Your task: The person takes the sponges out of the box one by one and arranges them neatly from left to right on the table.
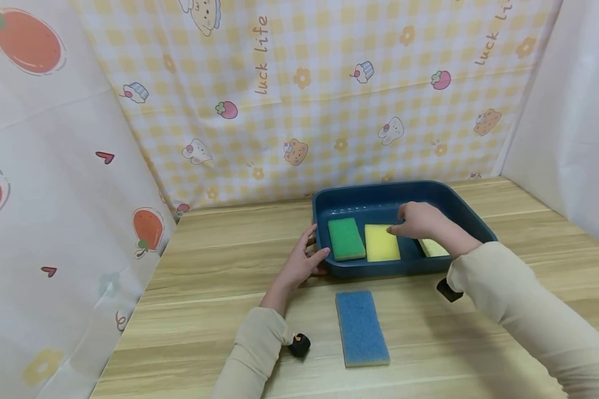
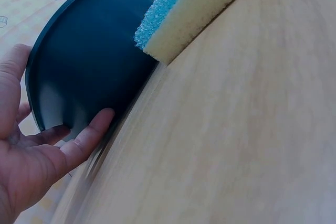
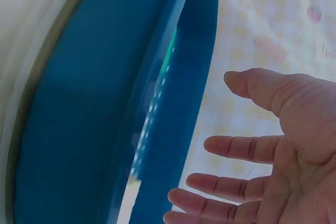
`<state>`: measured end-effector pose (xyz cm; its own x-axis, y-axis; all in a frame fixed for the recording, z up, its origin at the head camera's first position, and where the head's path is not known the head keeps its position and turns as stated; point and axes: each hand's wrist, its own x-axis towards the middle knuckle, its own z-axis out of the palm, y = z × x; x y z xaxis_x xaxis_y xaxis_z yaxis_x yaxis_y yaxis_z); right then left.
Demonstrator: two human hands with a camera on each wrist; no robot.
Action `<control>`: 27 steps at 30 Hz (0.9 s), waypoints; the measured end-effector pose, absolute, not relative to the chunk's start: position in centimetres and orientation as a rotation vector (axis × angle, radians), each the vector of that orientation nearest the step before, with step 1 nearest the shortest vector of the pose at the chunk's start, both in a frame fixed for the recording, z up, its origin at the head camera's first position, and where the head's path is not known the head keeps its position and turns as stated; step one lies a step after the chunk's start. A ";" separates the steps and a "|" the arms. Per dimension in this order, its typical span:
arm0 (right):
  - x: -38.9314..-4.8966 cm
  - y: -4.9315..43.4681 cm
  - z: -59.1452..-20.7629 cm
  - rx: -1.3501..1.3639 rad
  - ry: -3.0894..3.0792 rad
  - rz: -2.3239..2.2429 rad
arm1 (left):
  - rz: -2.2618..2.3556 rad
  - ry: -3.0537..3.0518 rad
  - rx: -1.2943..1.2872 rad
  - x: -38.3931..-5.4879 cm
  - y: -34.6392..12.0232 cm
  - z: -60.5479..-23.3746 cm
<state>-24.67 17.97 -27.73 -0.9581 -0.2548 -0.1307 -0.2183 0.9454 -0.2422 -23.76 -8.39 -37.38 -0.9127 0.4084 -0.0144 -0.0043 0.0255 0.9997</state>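
My left hand [image 1: 295, 267] touches the left end of a dark blue tray [image 1: 404, 269] with its fingers spread along the outer wall. In the left wrist view its fingers [image 2: 89, 137] lie fairly straight against the tray. My right hand [image 1: 421, 221] hovers over the tray and holds nothing; the right wrist view shows its fingers [image 3: 244, 149] extended and apart. Inside the tray lie a green sponge [image 1: 346, 239] at the left, a yellow sponge [image 1: 382, 246] beside it, and a pale yellow sponge [image 1: 433, 248], partly hidden by my right arm.
A blue scouring sponge [image 1: 362, 330] with a pale underside lies on the wooden table [image 1: 219, 260] in front of the tray. A patterned cloth [image 1: 279, 122] hangs behind the table, and white sheets stand at both sides.
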 end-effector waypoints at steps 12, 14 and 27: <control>-28.9 21.3 -27.2 -0.146 2.819 -0.342 | 1.964 2.020 0.387 -23.8 -8.8 -37.3; -29.4 21.7 -27.3 -0.121 2.800 -0.330 | 1.969 2.015 0.389 -23.7 -8.8 -37.2; -31.1 23.5 -28.2 -0.018 2.681 -0.382 | 1.955 2.025 0.378 -23.4 -8.5 -37.0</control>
<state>-31.07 23.49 -28.21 -0.9073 -0.0719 -0.4142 0.0467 0.9619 -0.2692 -23.35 -8.54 -37.00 -0.9202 0.3901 -0.0328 -0.0190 0.0391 0.9991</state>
